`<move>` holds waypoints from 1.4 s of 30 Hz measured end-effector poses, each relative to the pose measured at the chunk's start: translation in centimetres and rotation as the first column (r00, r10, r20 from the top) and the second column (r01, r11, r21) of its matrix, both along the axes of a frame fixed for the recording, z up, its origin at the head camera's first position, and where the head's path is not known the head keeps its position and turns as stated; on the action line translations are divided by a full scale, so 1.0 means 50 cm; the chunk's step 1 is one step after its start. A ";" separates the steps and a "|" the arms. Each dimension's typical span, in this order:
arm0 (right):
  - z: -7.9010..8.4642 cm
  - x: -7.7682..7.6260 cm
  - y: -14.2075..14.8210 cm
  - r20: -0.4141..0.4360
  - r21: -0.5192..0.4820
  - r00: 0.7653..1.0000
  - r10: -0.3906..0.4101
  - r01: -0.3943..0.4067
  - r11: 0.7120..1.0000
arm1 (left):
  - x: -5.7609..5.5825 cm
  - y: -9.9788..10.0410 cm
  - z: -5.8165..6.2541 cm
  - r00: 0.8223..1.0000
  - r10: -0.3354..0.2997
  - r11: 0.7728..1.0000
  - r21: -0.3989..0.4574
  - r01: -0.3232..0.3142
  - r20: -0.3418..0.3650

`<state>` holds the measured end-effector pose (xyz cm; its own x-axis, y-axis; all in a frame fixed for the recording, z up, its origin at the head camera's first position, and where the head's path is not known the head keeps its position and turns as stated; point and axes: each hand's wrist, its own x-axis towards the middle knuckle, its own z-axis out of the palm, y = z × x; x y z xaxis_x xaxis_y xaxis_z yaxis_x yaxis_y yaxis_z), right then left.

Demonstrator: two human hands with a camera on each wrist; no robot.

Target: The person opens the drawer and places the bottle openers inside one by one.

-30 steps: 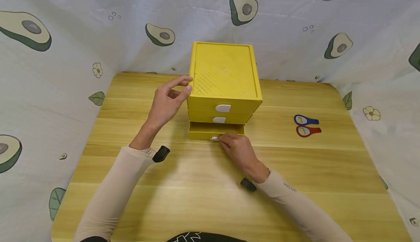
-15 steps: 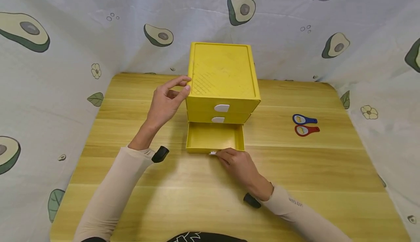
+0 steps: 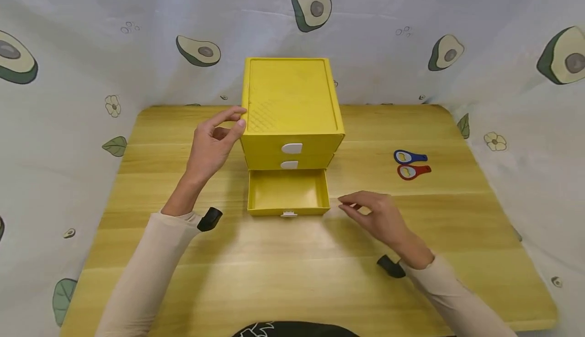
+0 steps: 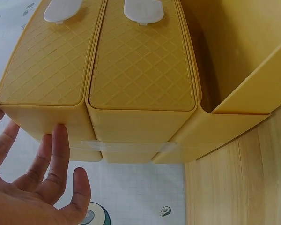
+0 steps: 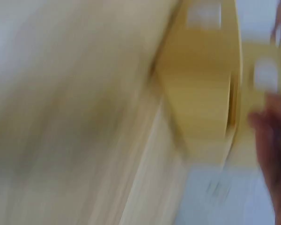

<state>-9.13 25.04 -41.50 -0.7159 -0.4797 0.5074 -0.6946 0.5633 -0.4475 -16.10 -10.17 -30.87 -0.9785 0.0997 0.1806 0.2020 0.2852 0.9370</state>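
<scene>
A yellow drawer cabinet [image 3: 292,93] stands toward the back of the table, its bottom drawer [image 3: 289,192] pulled out with nothing visible inside. The upper two drawers are closed; each has a white handle [image 3: 291,148]. My left hand [image 3: 211,146] touches the cabinet's left side near the top front corner. Spread fingers [image 4: 60,154] rest on that side wall in the left wrist view. To the right of the open drawer my right hand [image 3: 381,220] is in the air, apart from the drawer's handle [image 3: 289,214], thumb and fingertips close together and holding nothing. The right wrist view is blurred.
On the right of the wooden table [image 3: 457,256] lie two flat bottle openers, one blue [image 3: 410,157] and one red [image 3: 413,172]. A white cloth [image 3: 365,37] printed with avocados surrounds the back and sides.
My right hand drew the bottom drawer toward me, then let go of its handle and moved off to the right. The left hand stays at the cabinet's side. The head view has shifted slightly.
</scene>
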 end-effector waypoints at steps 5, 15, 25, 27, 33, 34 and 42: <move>-0.016 -0.095 0.147 0.165 0.142 0.983 -0.076 0.053 0.988 | 0.012 -0.031 -0.001 0.999 0.046 0.999 -0.011 -0.046 0.012; -0.047 -0.192 0.307 0.374 0.420 0.878 -0.298 0.126 0.899 | 0.016 -0.039 -0.003 0.999 0.050 0.999 0.006 -0.050 0.009; -0.052 -0.171 0.317 0.319 0.458 0.894 -0.313 0.144 0.877 | -0.014 -0.029 -0.034 1.000 0.010 1.000 0.006 -0.010 0.000; -0.057 -0.165 0.315 0.303 0.442 0.902 -0.306 0.152 0.884 | -0.025 -0.030 -0.048 1.000 0.006 1.000 0.006 -0.006 -0.012; -0.046 -0.140 0.267 0.235 0.387 0.927 -0.294 0.188 0.903 | -0.024 -0.020 -0.039 1.000 -0.002 1.000 -0.002 0.002 -0.007; -0.038 -0.135 0.248 0.232 0.364 0.931 -0.283 0.187 0.912 | -0.020 -0.018 -0.032 1.000 -0.004 1.000 -0.001 0.004 -0.006; 0.047 -0.079 0.040 0.294 0.159 0.944 -0.150 0.106 0.982 | 0.000 -0.002 0.003 1.000 -0.006 1.000 -0.003 0.006 -0.012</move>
<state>-13.06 27.05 -39.14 -0.8853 -0.4239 0.1913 -0.4560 0.7103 -0.5362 -16.08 -10.29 -30.71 -0.9756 0.1063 0.1921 0.2150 0.2866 0.9336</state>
